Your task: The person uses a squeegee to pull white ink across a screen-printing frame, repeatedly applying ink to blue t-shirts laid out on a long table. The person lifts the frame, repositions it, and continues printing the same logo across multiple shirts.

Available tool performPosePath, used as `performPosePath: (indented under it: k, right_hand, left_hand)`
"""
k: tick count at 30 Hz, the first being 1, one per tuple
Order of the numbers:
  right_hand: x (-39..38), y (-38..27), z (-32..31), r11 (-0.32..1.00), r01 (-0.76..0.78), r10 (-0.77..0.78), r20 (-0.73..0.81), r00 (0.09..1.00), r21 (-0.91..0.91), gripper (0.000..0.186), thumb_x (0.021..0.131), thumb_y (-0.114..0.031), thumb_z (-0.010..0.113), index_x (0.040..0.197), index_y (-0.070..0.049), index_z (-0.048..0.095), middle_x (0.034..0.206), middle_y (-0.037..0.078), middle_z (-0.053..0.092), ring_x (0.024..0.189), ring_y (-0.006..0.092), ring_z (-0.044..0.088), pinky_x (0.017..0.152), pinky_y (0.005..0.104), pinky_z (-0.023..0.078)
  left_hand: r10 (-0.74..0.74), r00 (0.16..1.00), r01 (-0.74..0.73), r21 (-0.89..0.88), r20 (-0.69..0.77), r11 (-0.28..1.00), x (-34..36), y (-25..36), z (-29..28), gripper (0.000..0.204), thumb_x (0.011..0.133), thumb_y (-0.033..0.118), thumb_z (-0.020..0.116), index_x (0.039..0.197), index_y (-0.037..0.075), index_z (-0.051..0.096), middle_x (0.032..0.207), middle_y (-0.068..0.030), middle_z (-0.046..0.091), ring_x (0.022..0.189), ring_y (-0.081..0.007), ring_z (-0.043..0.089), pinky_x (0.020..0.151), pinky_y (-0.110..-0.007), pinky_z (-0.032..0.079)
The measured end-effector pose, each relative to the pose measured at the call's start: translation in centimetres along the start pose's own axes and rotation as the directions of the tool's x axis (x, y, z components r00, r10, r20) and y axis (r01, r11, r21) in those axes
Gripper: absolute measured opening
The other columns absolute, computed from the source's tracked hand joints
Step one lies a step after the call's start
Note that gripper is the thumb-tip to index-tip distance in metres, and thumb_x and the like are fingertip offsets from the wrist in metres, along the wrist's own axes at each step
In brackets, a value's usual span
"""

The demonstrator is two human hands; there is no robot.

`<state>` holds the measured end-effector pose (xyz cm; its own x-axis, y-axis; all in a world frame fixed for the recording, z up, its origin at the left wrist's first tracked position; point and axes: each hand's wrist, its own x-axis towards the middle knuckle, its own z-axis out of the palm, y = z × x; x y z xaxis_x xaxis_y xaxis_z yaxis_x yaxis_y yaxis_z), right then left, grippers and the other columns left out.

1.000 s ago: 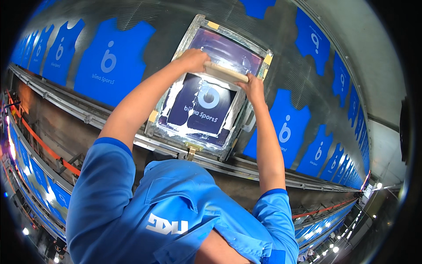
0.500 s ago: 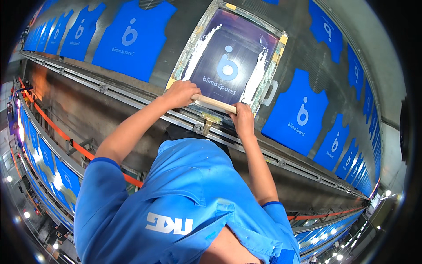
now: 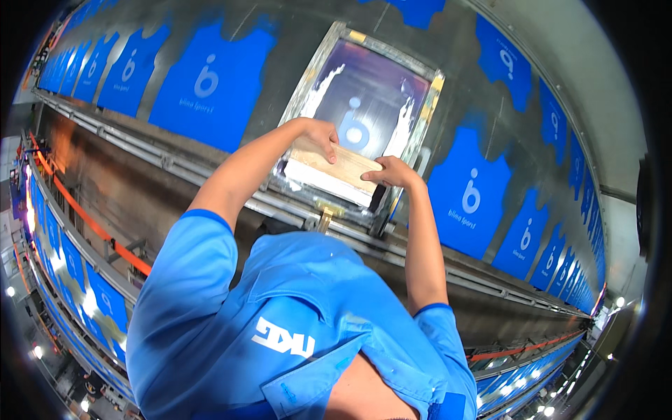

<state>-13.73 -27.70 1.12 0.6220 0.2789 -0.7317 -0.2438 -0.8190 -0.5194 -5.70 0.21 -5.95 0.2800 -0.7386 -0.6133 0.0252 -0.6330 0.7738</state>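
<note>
Plainly, both hands are grasping the squeegee: the left hand (image 3: 322, 137) has it toward its left end, thumb pressed on the wooden face, and the right hand (image 3: 394, 172) clasps it near the right end, thumb also on that face. The squeegee (image 3: 343, 168) is at the near end of the screen, inside its frame (image 3: 308, 84), lying across it with the broad wooden side turned up toward the wearer. A white band runs along its lower edge, and a dark piece shows at its right end.

Beyond the hands, the mesh (image 3: 374, 77) is dark, with a pale logo (image 3: 355, 129) at its middle, partly hidden by the left hand. White ink (image 3: 402, 126) lies in ragged streaks down both sides of the mesh. Bits of yellow tape mark the frame.

The screen rests on a long grey surface (image 3: 294, 56). Blue vests are laid out on it, one (image 3: 224, 63) to the left of the frame and another (image 3: 483, 168) to the right, each with a pale logo. A metal rail (image 3: 168, 162) edges the near side, and a brass-coloured bracket (image 3: 327, 208) sits by the frame's near end.
</note>
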Motion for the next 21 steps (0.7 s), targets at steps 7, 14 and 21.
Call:
performPosePath:
  k: [7, 14, 21]
  right_hand:
    - [-2.5, 9.9, -2.1, 0.916, 0.323, 0.119, -0.929, 0.350, 0.239, 0.041, 0.091, -0.030, 0.075, 0.121, -0.003, 0.068, 0.090, 0.008, 0.071, 0.081, 0.0151, 0.064, 0.073, 0.0312, 0.052]
    - [-1.1, 8.8, 1.0, 0.745, 0.331, 0.267, -0.713, 0.648, 0.580, 0.028, 0.101, -0.023, 0.063, 0.125, -0.009, 0.064, 0.074, 0.001, 0.056, 0.062, 0.0116, 0.053, 0.055, 0.0283, 0.045]
    - [-1.0, 10.5, -1.1, 0.655, 0.450, 0.293, -0.754, 0.588, 0.606, 0.020, 0.103, -0.018, 0.057, 0.120, -0.009, 0.061, 0.067, -0.001, 0.052, 0.050, 0.0075, 0.044, 0.041, 0.0252, 0.034]
  left_hand:
    - [0.293, 0.724, 0.001, 0.427, -0.624, 0.904, 0.2, 9.1, -8.7, 0.052, 0.067, 0.034, 0.089, 0.113, 0.014, 0.075, 0.105, -0.0100, 0.076, 0.097, -0.0271, 0.071, 0.084, -0.041, 0.054]
    - [0.294, 0.770, 0.042, 0.505, -0.566, 0.862, 2.8, 8.6, -12.2, 0.046, 0.071, 0.028, 0.083, 0.116, 0.021, 0.075, 0.111, -0.0091, 0.075, 0.105, -0.0310, 0.069, 0.091, -0.042, 0.054]
    - [0.362, 0.686, -0.011, 0.488, -0.631, 0.873, -1.5, 8.5, -1.4, 0.043, 0.074, 0.012, 0.071, 0.114, 0.024, 0.075, 0.106, -0.0095, 0.075, 0.100, -0.0328, 0.070, 0.089, -0.044, 0.055]
